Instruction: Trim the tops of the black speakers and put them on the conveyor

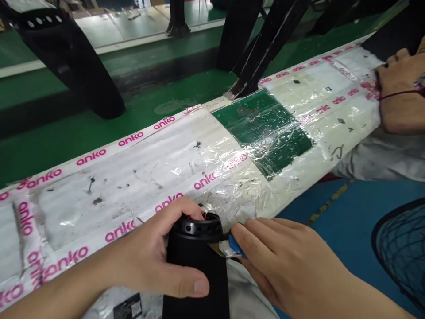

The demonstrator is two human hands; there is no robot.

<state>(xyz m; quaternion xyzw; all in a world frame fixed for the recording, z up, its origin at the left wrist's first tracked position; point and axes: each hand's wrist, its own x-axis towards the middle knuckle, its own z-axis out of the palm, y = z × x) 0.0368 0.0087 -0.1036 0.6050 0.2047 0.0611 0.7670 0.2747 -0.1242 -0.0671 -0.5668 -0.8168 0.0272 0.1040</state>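
The fingers (181,212) of the left hand (156,261) are wrapped around a black plastic tubular housing (195,266), with the thumb pressed flat across its front and the other fingers curled over the back of its rim. The fingertips (247,232) of the right hand (285,266) are pinched together on a small blue-handled blade (236,248). Its thin metal tip (215,248) lies against the side of the housing, just below the rim.

The main risk, as I judge it, is a slip. The smooth wall gives the edge little to bite on, and the left thumb sits close beneath the blade's line, so a hard push could send the tip towards that thumb or score the plastic. The housing stands partly off the table edge, held only by that one hand, so a sideways shove could also twist it loose. Red wires (204,216) show inside the open top and could be nicked if the tip rides up over the rim.

The housing is matt black and upright, with a ring of small round holes around its collar. It stands at the near edge of a long white-covered table (133,173) edged with pink-lettered tape (131,138). Farther along the table a green patch (265,128) lies under crinkled clear film. Another person's hand (401,88) rests at the far right end, and a black wire fan grille (401,252) stands to the lower right.
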